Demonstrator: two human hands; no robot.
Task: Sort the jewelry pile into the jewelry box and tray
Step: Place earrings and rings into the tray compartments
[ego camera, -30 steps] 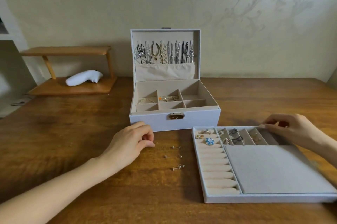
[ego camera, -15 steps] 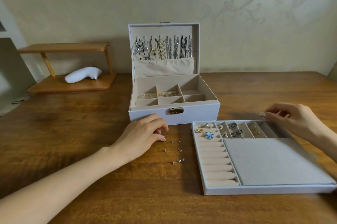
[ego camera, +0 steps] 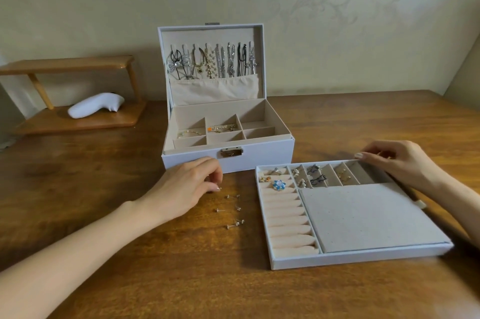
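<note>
Left hand (ego camera: 187,184) has slid to the studs (ego camera: 237,208), its grip hidden; right hand (ego camera: 397,162) grips tray (ego camera: 350,257) rim.

Tiny stud (ego camera: 220,188) at left hand (ego camera: 181,186), perhaps in its grip; tray (ego camera: 350,257) corner behind right hand (ego camera: 397,162).
</note>
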